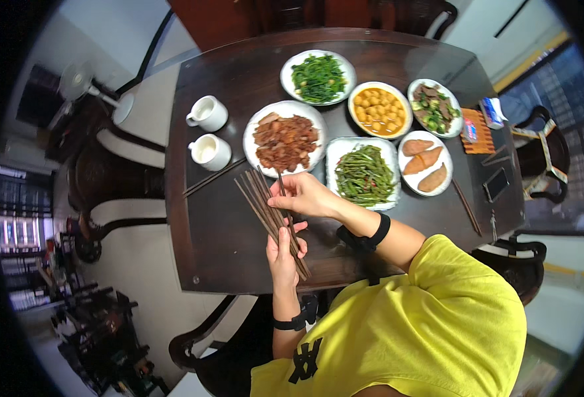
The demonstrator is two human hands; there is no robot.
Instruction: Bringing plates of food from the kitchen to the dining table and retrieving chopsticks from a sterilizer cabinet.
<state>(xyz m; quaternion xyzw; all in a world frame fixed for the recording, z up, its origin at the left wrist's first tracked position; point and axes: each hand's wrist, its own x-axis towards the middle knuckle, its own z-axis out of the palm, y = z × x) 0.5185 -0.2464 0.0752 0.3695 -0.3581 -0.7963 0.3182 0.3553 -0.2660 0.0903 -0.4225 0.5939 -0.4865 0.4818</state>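
My left hand [283, 260] grips a bundle of dark wooden chopsticks [267, 211] near its lower end, above the near part of the table. The sticks fan apart slightly at the top. My right hand [308, 194] pinches a chopstick [282, 186] at the bundle's right side; whether it holds more than one is hard to tell. Just beyond the tips sits a round white plate of browned sliced meat [286, 141]. On the left, a pair of chopsticks [214, 177] lies on the table, close to two white mugs [210, 153].
The dark wooden table [222, 258] also bears leafy greens [319, 78], round balls in sauce [379, 111], green beans [365, 174], meat with green vegetables [435, 110] and sweet potatoes [423, 156]. Chopsticks [466, 207], a phone [496, 185] and a tissue pack [493, 113] lie right. Chairs [123, 171] surround it.
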